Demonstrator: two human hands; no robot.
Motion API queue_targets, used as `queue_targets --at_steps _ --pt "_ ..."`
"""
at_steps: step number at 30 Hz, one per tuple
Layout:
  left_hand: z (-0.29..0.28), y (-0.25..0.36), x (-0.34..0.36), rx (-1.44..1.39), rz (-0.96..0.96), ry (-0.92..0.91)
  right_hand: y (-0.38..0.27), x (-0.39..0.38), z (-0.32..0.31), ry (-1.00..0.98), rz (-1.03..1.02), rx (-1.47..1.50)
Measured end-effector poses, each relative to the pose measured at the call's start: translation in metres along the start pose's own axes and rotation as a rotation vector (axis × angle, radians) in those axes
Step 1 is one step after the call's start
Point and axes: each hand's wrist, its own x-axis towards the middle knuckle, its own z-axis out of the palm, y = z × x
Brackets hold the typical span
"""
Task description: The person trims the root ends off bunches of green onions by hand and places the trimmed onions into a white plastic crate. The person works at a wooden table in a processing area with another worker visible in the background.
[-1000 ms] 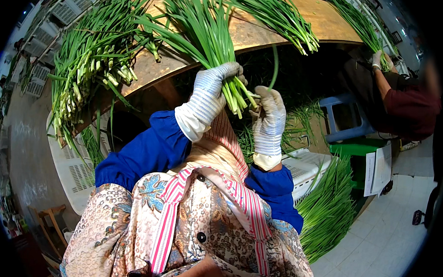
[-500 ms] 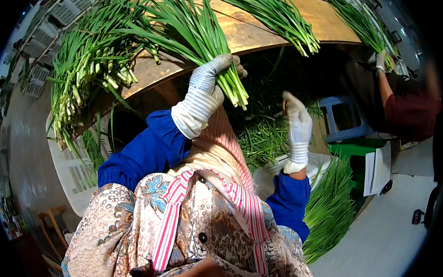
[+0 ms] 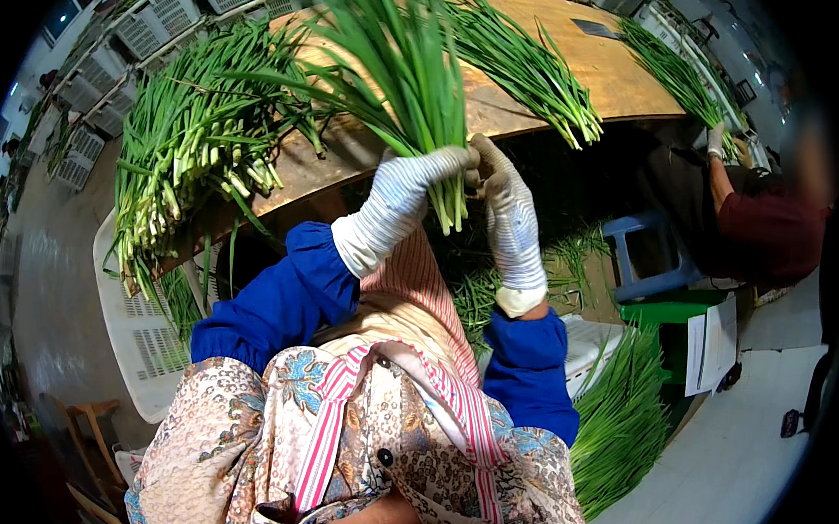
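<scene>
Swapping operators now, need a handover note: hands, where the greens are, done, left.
Left hand: gloved, gripping the bunch of green stalks near its cut ends, held above the wooden table.
Right hand: gloved, closed on the same bunch from the other side.
Done: one bunch gathered in hand.
Left: loose pile on the table's left; more stalks at centre.

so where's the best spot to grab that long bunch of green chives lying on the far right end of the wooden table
Grip the bunch of green chives near its pale cut ends, which point toward the near edge of the wooden table. Come from that near edge, closing around the stalks where they lie tightest; the leafy tips fan out and would probably slip loose.
</scene>
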Motion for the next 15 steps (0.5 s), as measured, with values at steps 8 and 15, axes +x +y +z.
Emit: queue_targets --at_steps 8,15 --pt "-0.079 -0.109 -0.003 0.486 0.199 -0.175 -0.012 0.001 0.029 -0.159 0.052 -0.755" --pt "-0.045 -0.064 -0.050 1.369 0.029 -0.191 0.013 -0.041 0.031 0.347 0.306 0.431"
